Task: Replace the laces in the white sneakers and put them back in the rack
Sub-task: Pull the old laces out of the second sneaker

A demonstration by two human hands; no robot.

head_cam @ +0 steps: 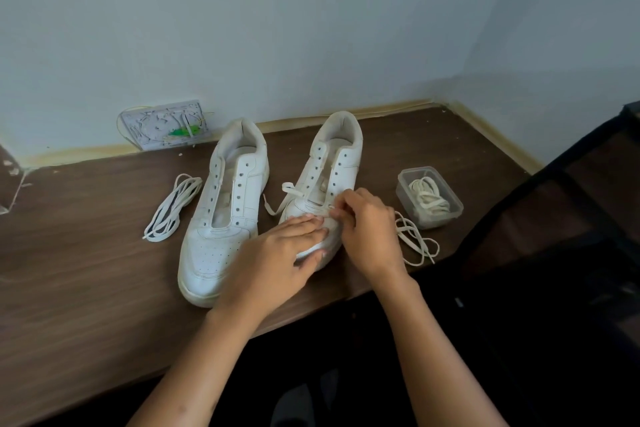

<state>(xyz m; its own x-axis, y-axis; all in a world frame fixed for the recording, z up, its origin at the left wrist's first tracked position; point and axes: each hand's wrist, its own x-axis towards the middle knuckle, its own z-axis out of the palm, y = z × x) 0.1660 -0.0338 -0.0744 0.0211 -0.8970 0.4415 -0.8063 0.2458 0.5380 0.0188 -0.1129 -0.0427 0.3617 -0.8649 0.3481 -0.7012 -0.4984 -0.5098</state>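
Two white sneakers stand toes toward me on a brown table [86,253]. The left sneaker [225,204] has bare eyelets. On the toe of the right sneaker [332,163] my left hand [277,260] rests with straight fingers, thumb under the toe edge. My right hand [367,229] pinches a white lace [287,192] at the lowest eyelets; one end of it trails out to the left of the shoe, the other [415,239] lies looped on the table to the right. A separate bundled white lace [173,208] lies left of the left sneaker.
A clear plastic box [429,198] with coiled cream laces stands right of the shoes. A grey wall plate with loose wires [166,125] sits at the back wall. A dark fabric rack [571,236] stands at the right. A clear object [10,180] is at the left edge.
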